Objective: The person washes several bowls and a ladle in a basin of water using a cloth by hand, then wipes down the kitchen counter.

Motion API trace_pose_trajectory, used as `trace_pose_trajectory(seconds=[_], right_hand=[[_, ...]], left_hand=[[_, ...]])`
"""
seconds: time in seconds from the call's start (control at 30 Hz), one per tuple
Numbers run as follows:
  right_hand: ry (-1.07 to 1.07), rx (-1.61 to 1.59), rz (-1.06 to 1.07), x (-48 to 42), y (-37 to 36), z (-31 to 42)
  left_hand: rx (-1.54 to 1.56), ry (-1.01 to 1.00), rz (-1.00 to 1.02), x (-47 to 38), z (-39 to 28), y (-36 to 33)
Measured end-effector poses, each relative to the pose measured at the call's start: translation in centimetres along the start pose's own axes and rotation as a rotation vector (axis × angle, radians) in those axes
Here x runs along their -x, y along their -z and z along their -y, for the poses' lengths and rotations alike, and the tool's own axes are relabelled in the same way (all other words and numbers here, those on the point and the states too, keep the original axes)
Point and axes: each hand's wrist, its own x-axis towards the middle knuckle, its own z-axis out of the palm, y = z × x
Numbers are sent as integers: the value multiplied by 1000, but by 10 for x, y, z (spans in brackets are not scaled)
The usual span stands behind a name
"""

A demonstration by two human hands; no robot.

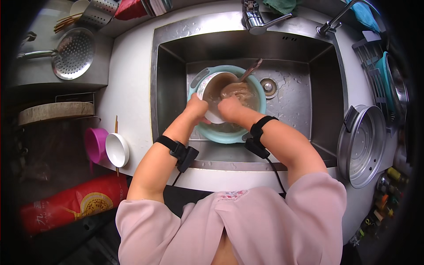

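In the stainless steel sink (288,116) stands a light turquoise plastic basin (228,138) of murky water. My left hand (197,107) grips the near left rim of a white bowl (213,114) with a floral edge, tilted in the basin. My right hand (230,107) is inside the bowl area, its fingers bent down and partly under the water; whether it holds something cannot be seen. Beyond it, a spoon or ladle (252,69) leans over the basin's far rim, its handle up and its lower part in the water.
A chrome faucet (256,25) rises behind the sink, right of which is the drain strainer (268,86) on the sink floor. A steamer pot insert (362,145) leans at right. At left are a white bowl (117,150), a pink cup (96,145) and a perforated skimmer (73,54).
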Motion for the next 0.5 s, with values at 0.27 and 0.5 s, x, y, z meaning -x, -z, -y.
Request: trace_pose_trajectory(seconds=[0.27,0.5], right_hand=[[-34,-278,136,9,4,-8],[99,87,-62,27,-2,-2]], left_hand=[[-12,-5,100,0,-1,6],[-13,-12,203,5,-12,17]])
